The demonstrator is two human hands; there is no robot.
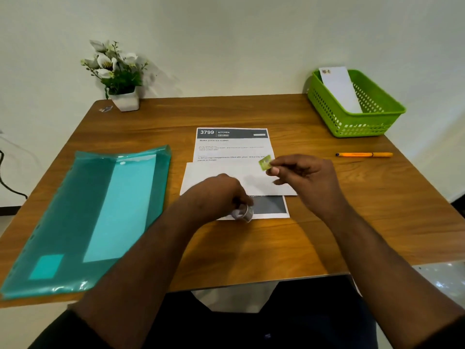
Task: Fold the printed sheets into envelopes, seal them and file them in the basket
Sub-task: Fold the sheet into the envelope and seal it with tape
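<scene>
Two bare hands work over a wooden tabletop [327, 222]. The right hand [302, 172] has its grip pinched together on a small green stamp [265, 162], held between thumb and fingertip just above the paper. The left hand [221, 192] has its fingers curled around a small crumpled white scrap [242, 213]; motion blur hides what exactly it is.

Directly under both hands lies a white envelope [226, 180], its long axis running left to right across the person's view, its right end just below the right hand. Beneath the envelope sits a printed sheet [231, 144], its long axis running away from the person; the header reading "3799 KITCHEN" points to the far edge, beyond the right hand's fingertips, and a dark printed band shows at the near end just beside the left hand.

Well to the right of the right hand, an orange pen [364, 154] lies with its long axis left to right. Farther off, at the far right corner, a green basket [334, 114] holds one envelope in the basket [339, 89] leaning lengthwise against its far wall.

Left of the left hand lies a teal plastic folder [75, 222], its length running away from the person. A potted flower [118, 76] stands at the far left corner.
</scene>
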